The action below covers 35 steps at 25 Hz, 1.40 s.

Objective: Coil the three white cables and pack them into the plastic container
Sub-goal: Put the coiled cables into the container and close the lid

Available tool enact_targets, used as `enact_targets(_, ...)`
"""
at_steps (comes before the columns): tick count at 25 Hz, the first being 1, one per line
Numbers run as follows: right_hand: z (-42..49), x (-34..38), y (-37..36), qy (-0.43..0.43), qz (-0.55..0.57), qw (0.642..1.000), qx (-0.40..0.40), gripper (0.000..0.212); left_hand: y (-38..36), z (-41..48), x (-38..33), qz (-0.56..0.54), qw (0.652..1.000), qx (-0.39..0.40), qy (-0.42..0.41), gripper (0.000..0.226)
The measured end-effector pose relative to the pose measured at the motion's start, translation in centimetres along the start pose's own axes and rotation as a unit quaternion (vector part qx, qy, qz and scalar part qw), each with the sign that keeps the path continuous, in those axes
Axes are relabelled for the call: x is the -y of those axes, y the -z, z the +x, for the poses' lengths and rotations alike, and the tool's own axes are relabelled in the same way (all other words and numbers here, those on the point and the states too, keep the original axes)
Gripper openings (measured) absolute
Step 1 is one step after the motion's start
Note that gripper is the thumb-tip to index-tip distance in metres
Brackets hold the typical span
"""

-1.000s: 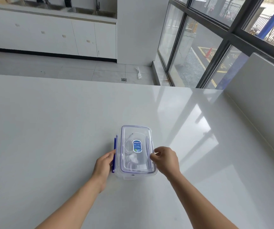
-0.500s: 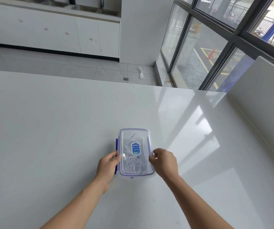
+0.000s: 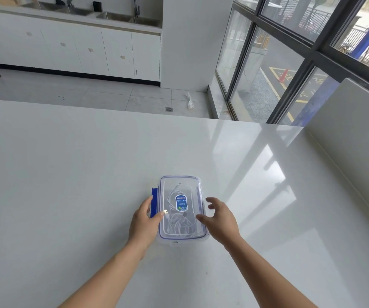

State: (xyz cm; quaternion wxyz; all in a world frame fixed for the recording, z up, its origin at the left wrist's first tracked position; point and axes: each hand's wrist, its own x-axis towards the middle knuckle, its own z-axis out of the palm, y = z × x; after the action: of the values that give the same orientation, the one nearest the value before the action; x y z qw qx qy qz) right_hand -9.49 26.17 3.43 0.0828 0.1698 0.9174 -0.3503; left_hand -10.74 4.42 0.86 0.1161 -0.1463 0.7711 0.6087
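A clear plastic container [image 3: 198,190] with a blue-trimmed lid and a blue label stands on the white table [image 3: 68,174]. White cables [image 3: 180,225] lie coiled inside, visible through the lid. The blue clip [image 3: 154,202] on its left side sticks out. My left hand [image 3: 144,221] rests against the container's left side, thumb on the lid's edge and fingers on the clip. My right hand [image 3: 220,217] hovers just right of the container, fingers spread, holding nothing.
The table's far edge runs across the upper middle, with tiled floor and white cabinets [image 3: 90,50] beyond. A low white wall [image 3: 356,134] borders the table on the right, under large windows.
My right hand has lifted off the lid's right edge and opened. My left hand has shifted onto the lid's left edge. The camera view has tilted slightly.
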Motion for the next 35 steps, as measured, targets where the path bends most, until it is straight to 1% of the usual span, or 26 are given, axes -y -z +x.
enact_targets(1,0.0,-0.1,-0.1,0.025,-0.019,1.000,0.003,0.062,0.0,0.2,-0.1,0.030,0.999,0.008,-0.013,0.059)
enact_targets(2,-0.1,-0.1,-0.3,0.046,-0.032,0.998,0.007,0.064,-0.1,0.4,-0.2,0.070,0.997,0.014,-0.023,0.058)
enact_targets(5,-0.2,0.1,-0.7,0.080,-0.076,0.994,0.015,0.059,-0.7,0.5,-0.5,0.198,0.979,0.002,-0.039,0.049)
enact_targets(6,-0.2,0.0,-0.7,0.082,-0.095,0.992,0.012,0.058,-0.6,0.3,-0.6,0.229,0.972,0.000,-0.052,0.048)
enact_targets(8,0.3,0.1,-0.6,0.061,-0.087,0.994,0.001,0.058,-0.6,0.4,-0.2,0.236,0.970,0.007,-0.051,0.047)
enact_targets(10,0.4,0.1,-0.4,0.043,-0.077,0.996,0.008,0.058,-0.3,0.2,-0.1,0.226,0.973,0.020,-0.046,0.047)
enact_targets(12,0.7,0.1,0.0,0.043,-0.088,0.995,0.023,0.060,0.0,0.3,-0.6,0.222,0.974,0.017,-0.047,0.048)
enact_targets(13,0.8,0.1,0.2,0.040,-0.074,0.996,0.027,0.060,0.0,0.7,-0.5,0.211,0.976,0.020,-0.042,0.049)
enact_targets(16,0.6,-0.8,0.3,0.018,0.037,0.998,0.037,0.069,0.0,0.9,-0.3,0.138,0.989,0.039,-0.018,0.054)
enact_targets(17,0.5,-1.2,0.3,0.001,0.084,0.996,0.034,0.074,0.0,0.7,-0.2,0.099,0.994,0.039,0.000,0.060)
enact_targets(19,0.4,-2.0,0.1,-0.041,0.147,0.988,0.029,0.080,-0.1,0.6,0.2,-0.001,0.996,0.032,0.087,0.072)
enact_targets(20,0.4,-2.4,0.0,-0.053,0.156,0.986,0.029,0.079,-0.2,0.7,0.4,-0.050,0.989,0.033,0.134,0.072)
enact_targets(21,0.4,-2.8,0.0,-0.056,0.160,0.985,0.030,0.078,-0.1,0.8,0.6,-0.081,0.983,0.033,0.160,0.070)
enact_targets(23,0.4,-3.1,-0.1,-0.066,0.173,0.982,0.038,0.075,0.2,1.3,0.7,-0.093,0.981,0.012,0.169,0.066)
enact_targets(25,0.4,-3.1,-0.3,-0.077,0.187,0.978,0.049,0.074,0.4,1.5,0.4,-0.087,0.983,-0.008,0.163,0.050)
enact_targets(28,0.6,-3.1,-0.5,-0.091,0.206,0.972,0.063,0.085,0.3,1.4,-0.2,-0.046,0.991,-0.024,0.121,0.020)
enact_targets(29,0.7,-3.2,-0.6,-0.096,0.217,0.969,0.068,0.089,0.3,1.3,-0.6,-0.015,0.994,-0.031,0.100,0.016)
enact_targets(31,0.8,-3.1,-0.4,-0.097,0.235,0.964,0.079,0.094,0.2,1.2,-1.0,0.091,0.994,-0.044,0.053,0.024)
enact_targets(33,0.9,-3.0,-0.3,-0.096,0.251,0.959,0.090,0.100,-0.2,0.8,-1.2,0.222,0.974,-0.055,0.005,0.039)
enact_targets(35,1.0,-2.8,-0.3,-0.099,0.270,0.953,0.098,0.100,-0.7,0.4,-1.3,0.282,0.956,-0.079,-0.032,0.044)
